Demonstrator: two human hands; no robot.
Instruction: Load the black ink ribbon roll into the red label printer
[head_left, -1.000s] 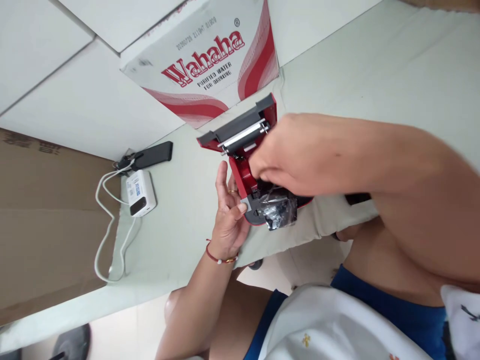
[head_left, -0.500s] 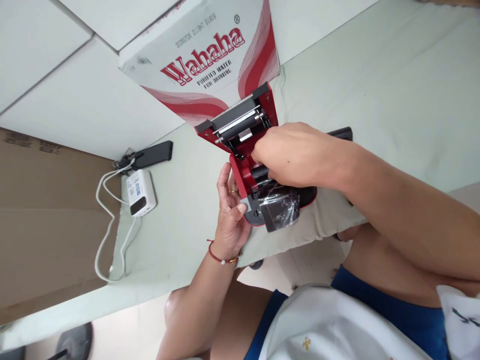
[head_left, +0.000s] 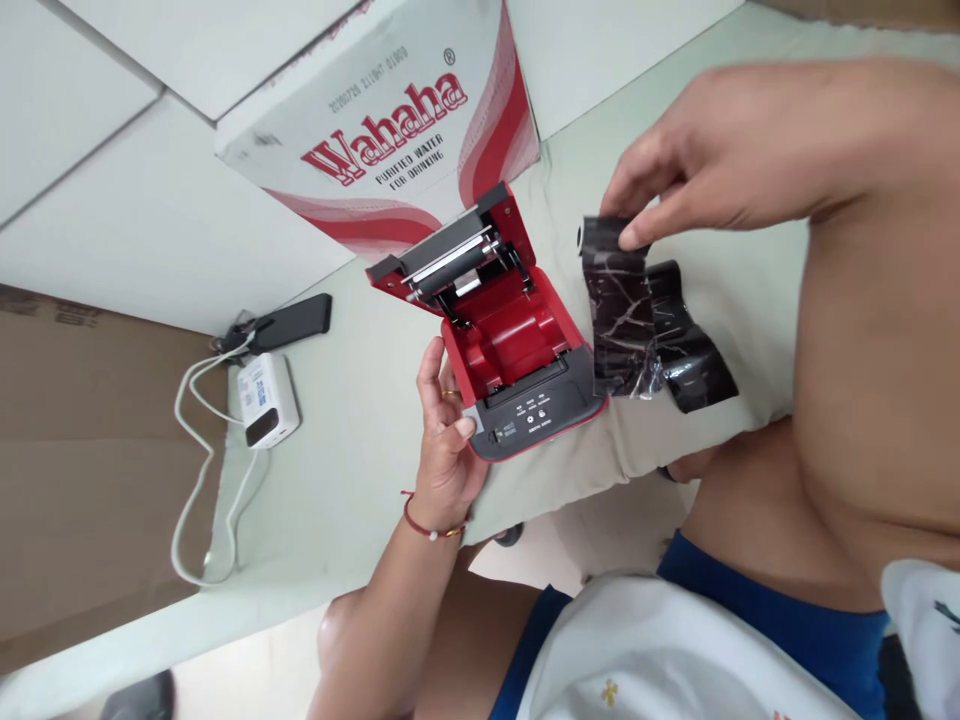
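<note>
My left hand (head_left: 448, 440) grips the near left corner of a red and black device (head_left: 536, 405), thumb on its top edge. The device's hinged lid (head_left: 457, 255) stands raised, showing a roller inside it, and its red compartment (head_left: 514, 335) holds nothing. To the right, my right hand (head_left: 675, 180) pinches a small black roll (head_left: 604, 235) between thumb and fingers. A glossy, creased black strip (head_left: 622, 320) hangs from that roll. Beyond it, a second black strip (head_left: 694, 350) lies on the pale green cloth.
A Wahaha carton (head_left: 390, 120) stands behind the device against white panels. At the left are a white power bank (head_left: 266, 400) with a looped white cable (head_left: 180, 470), a black phone-like object (head_left: 292, 322) and a large brown cardboard box (head_left: 105, 470).
My right hand has lifted the black roll out of the device's compartment and moved right with it. The second black strip has come into view. My left hand still holds the device.
</note>
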